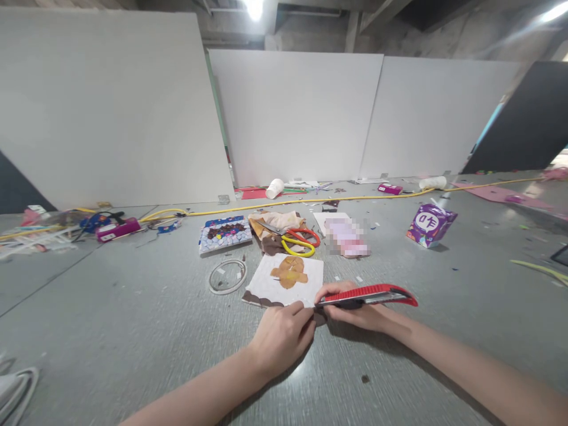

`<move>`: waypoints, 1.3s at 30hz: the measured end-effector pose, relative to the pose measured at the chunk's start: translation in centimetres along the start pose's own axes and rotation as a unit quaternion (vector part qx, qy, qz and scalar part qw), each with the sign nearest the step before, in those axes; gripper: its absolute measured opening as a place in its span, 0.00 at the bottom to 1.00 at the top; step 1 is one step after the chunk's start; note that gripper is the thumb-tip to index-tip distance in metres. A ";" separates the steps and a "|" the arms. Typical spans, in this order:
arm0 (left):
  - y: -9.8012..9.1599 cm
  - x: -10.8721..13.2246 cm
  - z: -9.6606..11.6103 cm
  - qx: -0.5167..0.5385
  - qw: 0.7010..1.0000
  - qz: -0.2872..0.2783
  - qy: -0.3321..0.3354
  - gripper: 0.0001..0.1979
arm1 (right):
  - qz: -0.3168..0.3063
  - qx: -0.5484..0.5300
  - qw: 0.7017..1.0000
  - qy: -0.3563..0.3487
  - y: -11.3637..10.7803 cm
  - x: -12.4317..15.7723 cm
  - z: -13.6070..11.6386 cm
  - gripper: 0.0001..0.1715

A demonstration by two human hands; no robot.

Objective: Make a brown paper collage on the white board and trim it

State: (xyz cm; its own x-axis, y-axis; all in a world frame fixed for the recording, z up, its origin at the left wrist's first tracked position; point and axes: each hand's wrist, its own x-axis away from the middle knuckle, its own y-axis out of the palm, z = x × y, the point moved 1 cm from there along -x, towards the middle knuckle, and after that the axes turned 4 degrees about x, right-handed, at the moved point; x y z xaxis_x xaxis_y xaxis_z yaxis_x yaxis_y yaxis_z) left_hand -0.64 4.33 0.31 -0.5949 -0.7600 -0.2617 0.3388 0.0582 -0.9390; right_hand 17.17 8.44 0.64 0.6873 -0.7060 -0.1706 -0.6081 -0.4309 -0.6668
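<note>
My right hand [348,313] is closed around a red utility knife [377,292], its tip end pointing left toward my other hand. My left hand [284,334] has its fingers bent and pressed together at the lower right of a white sheet [261,283], on its brown scalloped edging [257,300]. Part of that edging is hidden under the fingers. An orange-brown cutout shape [290,273] lies on the sheet. Just beyond it, scissors [295,239] with red and yellow handles rest partly open on brown and cream fabric scraps [266,238].
A decorated box [225,234] and a white cable ring [227,277] lie to the left. At right are a partly blurred pink item [348,238] and a purple drink carton [430,226]. A yellow cable [266,204] crosses the floor before white panels [293,118].
</note>
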 end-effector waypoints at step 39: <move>0.3 0.1 -0.1 -0.010 1.000 0.007 0.009 0.09 | 0.036 0.074 0.997 -0.003 1.1 -0.2 0.3 0.11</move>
State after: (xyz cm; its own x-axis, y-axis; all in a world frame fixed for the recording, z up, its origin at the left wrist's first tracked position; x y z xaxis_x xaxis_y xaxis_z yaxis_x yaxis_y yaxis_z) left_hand -0.68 4.32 -0.02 -0.6032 -0.7470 -0.2796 0.3325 0.0831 -0.9394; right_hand 16.48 8.31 -0.29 0.6464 -0.7285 -0.2267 -0.5917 -0.2911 -0.7518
